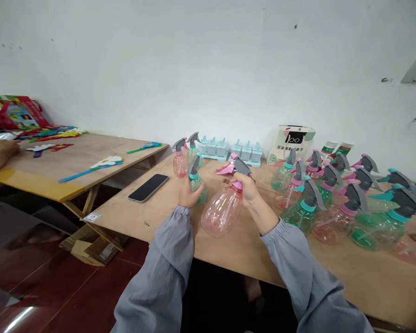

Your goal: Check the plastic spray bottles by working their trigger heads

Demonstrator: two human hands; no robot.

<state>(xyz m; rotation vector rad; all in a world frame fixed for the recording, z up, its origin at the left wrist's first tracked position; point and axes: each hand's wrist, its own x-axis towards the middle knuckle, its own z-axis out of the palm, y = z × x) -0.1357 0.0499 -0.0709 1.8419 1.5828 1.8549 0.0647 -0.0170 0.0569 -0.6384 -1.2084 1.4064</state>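
Note:
My right hand is closed around the pink collar and grey trigger head of a clear pink spray bottle, which is tilted over the table's front part. My left hand grips a green spray bottle by its body, near the collar. Just behind it stand a smaller-looking pink spray bottle and another green spray bottle. To the right of my right hand, several pink and green spray bottles with grey heads are grouped.
A black phone lies at the left on the wooden table. Light blue popsicle molds and a printed box stand by the wall. On the left table are colourful hand-shaped pieces and another person's hand.

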